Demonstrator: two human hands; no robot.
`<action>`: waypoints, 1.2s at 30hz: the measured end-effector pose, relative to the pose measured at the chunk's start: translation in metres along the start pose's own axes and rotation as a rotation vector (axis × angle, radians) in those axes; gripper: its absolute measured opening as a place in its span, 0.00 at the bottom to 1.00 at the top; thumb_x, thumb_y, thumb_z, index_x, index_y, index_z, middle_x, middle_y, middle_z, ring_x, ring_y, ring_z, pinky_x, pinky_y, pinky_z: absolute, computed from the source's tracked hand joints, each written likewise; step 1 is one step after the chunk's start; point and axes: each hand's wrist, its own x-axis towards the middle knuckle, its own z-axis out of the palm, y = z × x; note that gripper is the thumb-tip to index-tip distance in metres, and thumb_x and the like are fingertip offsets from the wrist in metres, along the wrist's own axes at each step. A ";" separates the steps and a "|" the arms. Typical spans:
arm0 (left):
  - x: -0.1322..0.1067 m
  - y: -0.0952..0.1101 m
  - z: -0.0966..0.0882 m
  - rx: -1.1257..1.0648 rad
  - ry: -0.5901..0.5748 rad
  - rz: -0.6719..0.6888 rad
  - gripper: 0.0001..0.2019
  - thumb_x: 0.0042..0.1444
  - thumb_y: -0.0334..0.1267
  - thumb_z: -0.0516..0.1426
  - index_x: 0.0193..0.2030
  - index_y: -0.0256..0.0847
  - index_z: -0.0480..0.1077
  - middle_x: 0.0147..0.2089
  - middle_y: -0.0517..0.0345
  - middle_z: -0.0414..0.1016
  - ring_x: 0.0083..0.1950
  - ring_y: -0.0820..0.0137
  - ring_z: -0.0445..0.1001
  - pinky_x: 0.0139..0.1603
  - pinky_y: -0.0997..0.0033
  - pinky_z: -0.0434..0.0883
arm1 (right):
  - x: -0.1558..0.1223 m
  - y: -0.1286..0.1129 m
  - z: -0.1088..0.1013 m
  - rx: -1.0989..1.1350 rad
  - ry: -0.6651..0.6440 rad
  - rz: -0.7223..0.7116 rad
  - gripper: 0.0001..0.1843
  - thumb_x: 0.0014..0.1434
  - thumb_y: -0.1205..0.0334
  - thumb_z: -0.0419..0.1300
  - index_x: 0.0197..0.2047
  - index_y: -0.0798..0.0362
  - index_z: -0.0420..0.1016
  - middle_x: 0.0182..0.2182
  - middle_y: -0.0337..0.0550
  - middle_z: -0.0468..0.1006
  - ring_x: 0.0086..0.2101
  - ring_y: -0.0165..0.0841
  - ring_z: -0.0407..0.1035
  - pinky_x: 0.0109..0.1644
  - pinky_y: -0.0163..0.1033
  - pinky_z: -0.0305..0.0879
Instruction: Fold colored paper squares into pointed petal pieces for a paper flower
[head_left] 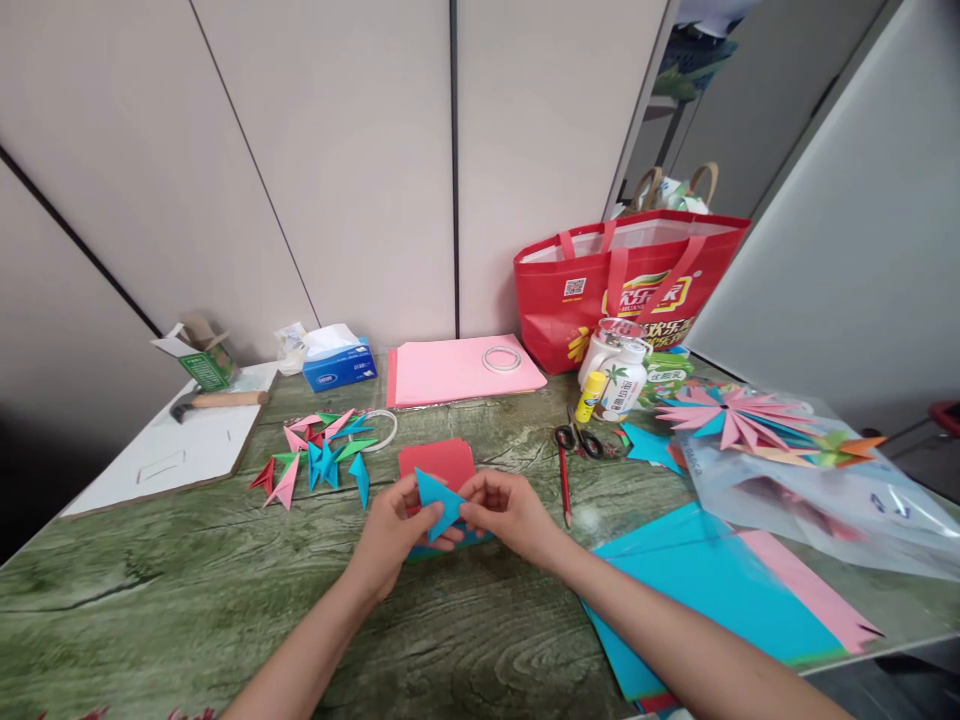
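Observation:
A small blue paper piece [439, 497], folded to a triangle, is pinched between my two hands above the green table [187, 600]. My left hand [394, 530] grips its left side with closed fingers. My right hand [504, 510] pinches its right edge. Just behind the hands lies a stack of red paper squares [439, 460]. To the left sits a cluster of folded pink, blue, green and red paper points [319, 455].
Large blue and pink sheets [720, 590] lie at the right front. A pencil [564, 485], scissors [577, 438], a glue stick [589, 397], a jar [622, 375], a red shopping bag [622, 285], pink paper with a tape ring [465, 368], a tissue box [339, 365], a paper flower on plastic [739, 415] and a hammer [217, 400] surround them.

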 end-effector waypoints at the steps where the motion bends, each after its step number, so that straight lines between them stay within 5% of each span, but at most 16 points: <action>1: 0.000 0.000 0.000 -0.006 -0.007 -0.010 0.10 0.45 0.35 0.60 0.35 0.35 0.68 0.27 0.55 0.77 0.25 0.67 0.76 0.26 0.68 0.73 | -0.001 -0.001 0.000 0.012 -0.012 0.002 0.13 0.43 0.57 0.64 0.28 0.57 0.70 0.18 0.33 0.70 0.18 0.23 0.63 0.21 0.30 0.61; 7: 0.000 -0.003 -0.001 -0.124 0.013 -0.036 0.05 0.43 0.31 0.58 0.30 0.35 0.67 0.21 0.56 0.76 0.22 0.67 0.75 0.24 0.69 0.72 | -0.003 -0.007 -0.001 0.151 -0.072 0.083 0.14 0.42 0.56 0.66 0.26 0.58 0.70 0.18 0.35 0.72 0.20 0.24 0.66 0.24 0.30 0.64; 12: 0.002 -0.003 -0.002 -0.113 -0.020 -0.015 0.04 0.43 0.30 0.58 0.28 0.36 0.66 0.20 0.58 0.75 0.22 0.67 0.74 0.18 0.74 0.69 | 0.001 -0.004 -0.005 0.336 -0.145 0.366 0.20 0.47 0.48 0.61 0.27 0.60 0.71 0.21 0.41 0.75 0.19 0.24 0.69 0.21 0.27 0.65; 19: -0.001 -0.002 0.001 -0.059 -0.086 -0.009 0.03 0.44 0.30 0.57 0.29 0.36 0.67 0.20 0.57 0.74 0.21 0.68 0.73 0.16 0.76 0.67 | 0.002 0.002 -0.012 0.397 -0.286 0.520 0.15 0.48 0.55 0.63 0.28 0.62 0.72 0.19 0.39 0.74 0.17 0.20 0.67 0.19 0.22 0.63; 30: -0.001 -0.004 0.003 -0.028 -0.023 0.008 0.09 0.44 0.29 0.58 0.35 0.35 0.68 0.20 0.57 0.74 0.21 0.70 0.72 0.18 0.76 0.66 | -0.002 -0.004 -0.002 0.151 -0.183 0.306 0.18 0.44 0.52 0.64 0.21 0.59 0.67 0.15 0.35 0.71 0.14 0.19 0.61 0.14 0.24 0.54; 36: 0.001 -0.004 0.003 -0.055 0.025 -0.010 0.08 0.45 0.37 0.60 0.27 0.34 0.67 0.23 0.57 0.74 0.22 0.73 0.72 0.18 0.79 0.65 | -0.001 -0.004 -0.001 0.260 -0.124 0.287 0.18 0.44 0.51 0.64 0.25 0.59 0.67 0.18 0.36 0.72 0.15 0.20 0.63 0.18 0.26 0.59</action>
